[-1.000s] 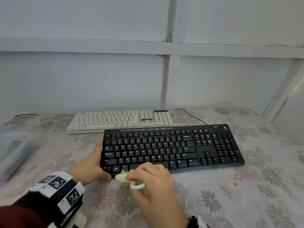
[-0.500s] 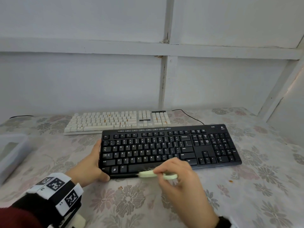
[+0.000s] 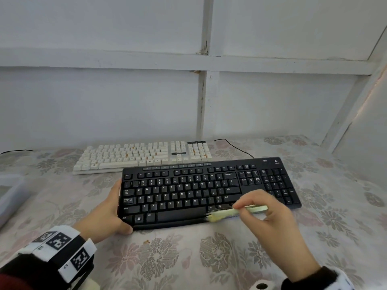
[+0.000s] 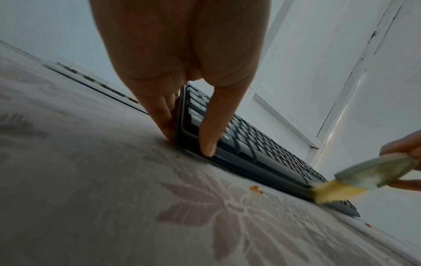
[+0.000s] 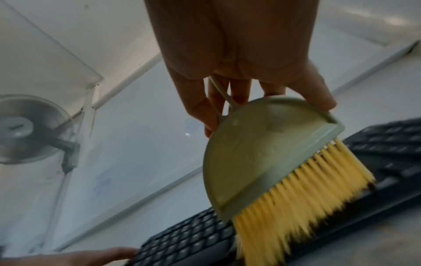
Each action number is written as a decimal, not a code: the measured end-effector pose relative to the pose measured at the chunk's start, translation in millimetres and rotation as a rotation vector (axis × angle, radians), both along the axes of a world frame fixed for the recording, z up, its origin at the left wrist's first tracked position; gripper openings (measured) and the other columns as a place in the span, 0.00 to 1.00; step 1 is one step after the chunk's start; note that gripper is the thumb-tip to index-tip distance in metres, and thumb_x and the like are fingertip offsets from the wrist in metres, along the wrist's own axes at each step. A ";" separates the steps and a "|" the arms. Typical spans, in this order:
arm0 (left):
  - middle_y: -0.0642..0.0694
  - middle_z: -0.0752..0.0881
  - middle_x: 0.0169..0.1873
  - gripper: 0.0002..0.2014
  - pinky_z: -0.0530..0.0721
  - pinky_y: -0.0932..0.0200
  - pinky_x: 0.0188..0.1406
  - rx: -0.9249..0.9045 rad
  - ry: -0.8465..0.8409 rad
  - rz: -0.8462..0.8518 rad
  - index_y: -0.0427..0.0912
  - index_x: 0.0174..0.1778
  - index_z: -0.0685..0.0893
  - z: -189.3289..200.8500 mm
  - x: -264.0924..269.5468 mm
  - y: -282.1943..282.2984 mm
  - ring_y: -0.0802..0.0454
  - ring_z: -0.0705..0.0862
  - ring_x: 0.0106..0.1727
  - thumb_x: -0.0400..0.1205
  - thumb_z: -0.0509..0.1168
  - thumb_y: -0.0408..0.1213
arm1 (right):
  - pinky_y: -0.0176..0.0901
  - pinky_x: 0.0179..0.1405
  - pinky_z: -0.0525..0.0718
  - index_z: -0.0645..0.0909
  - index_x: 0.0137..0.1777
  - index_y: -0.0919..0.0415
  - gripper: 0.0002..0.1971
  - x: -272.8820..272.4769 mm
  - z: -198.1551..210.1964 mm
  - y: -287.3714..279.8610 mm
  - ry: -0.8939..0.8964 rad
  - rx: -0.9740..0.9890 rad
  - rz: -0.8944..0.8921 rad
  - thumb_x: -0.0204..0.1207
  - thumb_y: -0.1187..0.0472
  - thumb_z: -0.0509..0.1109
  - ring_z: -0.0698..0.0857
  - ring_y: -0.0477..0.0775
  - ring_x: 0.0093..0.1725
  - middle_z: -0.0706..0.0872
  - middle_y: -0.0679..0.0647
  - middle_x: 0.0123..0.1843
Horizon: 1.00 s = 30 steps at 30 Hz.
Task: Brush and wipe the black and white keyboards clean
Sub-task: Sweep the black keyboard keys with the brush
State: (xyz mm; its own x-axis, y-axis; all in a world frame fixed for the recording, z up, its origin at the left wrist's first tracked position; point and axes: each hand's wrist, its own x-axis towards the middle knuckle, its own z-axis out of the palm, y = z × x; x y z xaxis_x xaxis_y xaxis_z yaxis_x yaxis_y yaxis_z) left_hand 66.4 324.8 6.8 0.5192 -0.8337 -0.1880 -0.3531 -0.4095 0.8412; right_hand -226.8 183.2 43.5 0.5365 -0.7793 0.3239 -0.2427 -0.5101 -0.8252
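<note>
Two keyboards remain uncleaned: the right hand (image 3: pixel 272 214) grip grasps the brush (image 3: pixel 234 212) on the black keyboard (image 3: pixel 209 191) at centre frame, the left hand (image 3: pixel 106 212) clasps its edge, and the white keyboard (image 3: pixel 142 155) behind appears untouched.

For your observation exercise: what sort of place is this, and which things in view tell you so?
Probably a plain room at home, not an office: a table under a flowered cloth, bare white panelled walls, and a fan on the wall.
</note>
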 end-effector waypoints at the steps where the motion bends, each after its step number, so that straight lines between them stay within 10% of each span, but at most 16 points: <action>1: 0.50 0.82 0.54 0.57 0.82 0.48 0.56 0.004 0.001 0.000 0.78 0.64 0.50 0.2 -0.3 -0.2 0.49 0.84 0.54 0.62 0.73 0.16 | 0.29 0.44 0.74 0.83 0.39 0.42 0.09 -6.0 -0.5 -6.6 0.014 -0.003 -0.031 0.68 0.60 0.71 0.82 0.44 0.46 0.86 0.39 0.45; 11: 0.53 0.81 0.53 0.60 0.81 0.50 0.55 0.030 -0.008 0.011 0.70 0.74 0.47 0.7 -1.5 -1.5 0.49 0.83 0.54 0.63 0.73 0.15 | 0.21 0.40 0.77 0.87 0.31 0.53 0.15 -17.3 14.7 -15.6 -0.060 0.126 -0.005 0.71 0.73 0.71 0.85 0.42 0.44 0.87 0.44 0.39; 16: 0.51 0.81 0.53 0.60 0.82 0.48 0.55 0.020 0.001 0.009 0.72 0.71 0.48 0.2 -1.0 -1.4 0.47 0.84 0.53 0.62 0.73 0.15 | 0.29 0.15 0.65 0.86 0.37 0.56 0.11 -35.6 10.9 -36.3 0.014 0.156 -0.185 0.74 0.72 0.69 0.67 0.44 0.16 0.85 0.45 0.32; 21: 0.52 0.81 0.53 0.59 0.82 0.52 0.52 0.019 -0.001 0.003 0.73 0.71 0.47 -0.4 -0.5 -1.0 0.48 0.83 0.54 0.64 0.73 0.15 | 0.26 0.31 0.74 0.84 0.32 0.49 0.14 -43.8 22.0 -36.6 0.084 -0.049 -0.290 0.70 0.70 0.70 0.77 0.48 0.34 0.83 0.37 0.46; 30: 0.52 0.82 0.55 0.58 0.82 0.50 0.53 -0.013 0.027 0.016 0.78 0.65 0.51 -2.9 2.2 -1.3 0.48 0.84 0.54 0.55 0.74 0.23 | 0.33 0.19 0.68 0.86 0.34 0.46 0.16 -45.9 17.9 -43.2 0.009 0.127 -0.272 0.72 0.70 0.70 0.71 0.51 0.24 0.85 0.49 0.31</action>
State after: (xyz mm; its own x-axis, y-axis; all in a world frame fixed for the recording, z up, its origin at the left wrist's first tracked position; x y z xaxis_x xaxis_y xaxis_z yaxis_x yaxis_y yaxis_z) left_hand 68.6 323.4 3.9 0.5276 -0.8276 -0.1917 -0.3233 -0.4042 0.8556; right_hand -272.7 140.0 61.4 0.3051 -0.9286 0.2112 -0.3637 -0.3186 -0.8753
